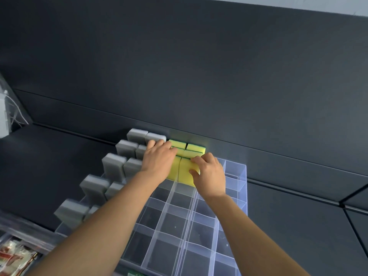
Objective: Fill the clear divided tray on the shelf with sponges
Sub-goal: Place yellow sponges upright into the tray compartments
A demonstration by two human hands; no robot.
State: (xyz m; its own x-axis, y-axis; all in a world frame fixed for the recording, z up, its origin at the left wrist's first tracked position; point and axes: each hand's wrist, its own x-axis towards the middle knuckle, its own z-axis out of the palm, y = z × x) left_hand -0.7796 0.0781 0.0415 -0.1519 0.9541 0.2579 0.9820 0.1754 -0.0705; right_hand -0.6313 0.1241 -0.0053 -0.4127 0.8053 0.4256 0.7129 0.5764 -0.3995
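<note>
left hand point(157, 161): fingers straight, resting on yellow sponges point(196, 149); right hand point(210, 176): fingers pinching front sponge point(185, 173); tray point(237, 177)

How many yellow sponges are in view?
6 yellow sponges, three rows of two at the far end of the clear tray: back pair, middle pair partly under the left hand, front pair, one pinched by the right hand. Hands may hide more.

Divided tray point(237, 176) on a shelf point(49, 166) against the back wall point(199, 76), upright sponges point(113, 168) in its two left columns, further sponges point(196, 148) in the rear middle compartments, left hand point(157, 162) resting on them, right hand point(209, 176) gripping the nearest sponge point(185, 173), packets point(14, 255) below at left
</note>
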